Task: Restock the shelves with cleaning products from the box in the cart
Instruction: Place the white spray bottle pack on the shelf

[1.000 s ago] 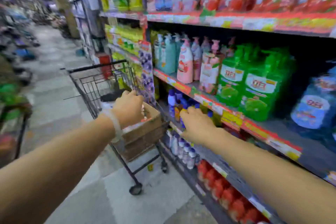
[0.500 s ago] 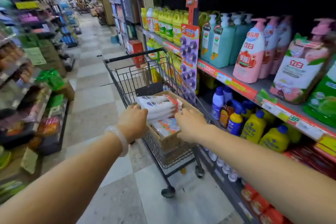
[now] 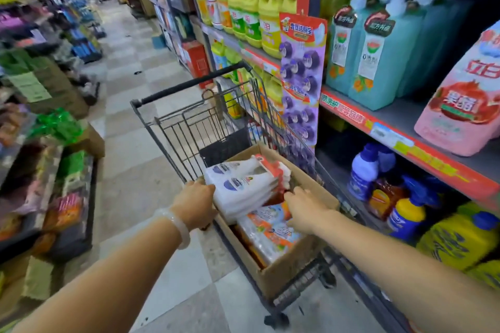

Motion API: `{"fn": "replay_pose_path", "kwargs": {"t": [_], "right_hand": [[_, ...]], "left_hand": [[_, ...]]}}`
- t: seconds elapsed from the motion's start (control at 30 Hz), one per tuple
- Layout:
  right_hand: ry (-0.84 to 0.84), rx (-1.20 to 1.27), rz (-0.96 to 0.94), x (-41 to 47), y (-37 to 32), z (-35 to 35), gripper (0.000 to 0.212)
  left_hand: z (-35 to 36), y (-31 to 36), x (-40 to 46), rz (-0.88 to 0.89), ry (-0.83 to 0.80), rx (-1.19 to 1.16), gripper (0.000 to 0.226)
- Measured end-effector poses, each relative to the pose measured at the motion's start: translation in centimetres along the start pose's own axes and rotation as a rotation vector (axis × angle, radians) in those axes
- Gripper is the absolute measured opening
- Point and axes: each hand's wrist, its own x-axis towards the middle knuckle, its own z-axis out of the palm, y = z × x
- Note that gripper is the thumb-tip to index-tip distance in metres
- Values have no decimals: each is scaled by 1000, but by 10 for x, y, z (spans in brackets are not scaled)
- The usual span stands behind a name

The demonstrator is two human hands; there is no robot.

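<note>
The stack of white packets [image 3: 244,192] is sitting above the box [image 3: 286,276] in the cart [image 3: 189,121], beside the shelves [image 3: 400,138]. The left hand [image 3: 196,205] is gripping its near end. The right hand [image 3: 304,209] is touching its red end; whether this grip is closed, I cannot tell.

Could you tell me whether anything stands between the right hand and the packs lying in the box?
Nothing visible does. The right hand already reaches into the cardboard box, at the packs in the box, just below the stack of white packs that the left hand holds.

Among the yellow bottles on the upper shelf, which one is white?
The white bottle, second from the far end of that row; its neighbours are yellow.
</note>
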Motion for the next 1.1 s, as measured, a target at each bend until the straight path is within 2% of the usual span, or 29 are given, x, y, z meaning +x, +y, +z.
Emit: {"fn": "replay_pose_path", "kwargs": {"t": [0.2, 0.37, 0.47, 0.57, 0.63, 0.7, 0.73, 0.87, 0.93, 1.03, 1.1], "right_hand": [[-66, 57, 76, 79, -4, 16, 37], [-158, 204, 243, 157, -15, 32, 57], [-133, 441, 384, 200, -29, 44, 56], [-24, 887, 571, 242, -44, 60, 60], [17, 1104, 703, 264, -53, 74, 50], [54, 1186, 819, 278, -60, 86, 29], [78, 1228, 871, 282, -62, 90, 25], [17, 1446, 1108, 287, -65, 102, 48], [-5, 1543, 1156, 287, -66, 108, 44], [58, 1735, 1176, 282, -72, 109, 25], [115, 1782, 1158, 275, -75, 108, 29]], "left_hand": [[18, -27, 104, 75, -91, 41, 43], [42, -62, 211, 162, -226, 105, 50], [57, -82, 275, 223, -271, 47, 53], [73, -89, 320, 256, -358, -73, 62], [87, -92, 340, 268, -439, -195, 63], [102, -95, 354, 283, -522, -304, 60], [108, -96, 360, 289, -560, -341, 57], [131, -101, 376, 255, -709, -496, 63], [136, -101, 380, 194, -752, -542, 64], [137, -100, 380, 142, -772, -606, 60], [130, -98, 377, 143, -778, -656, 51]]}}
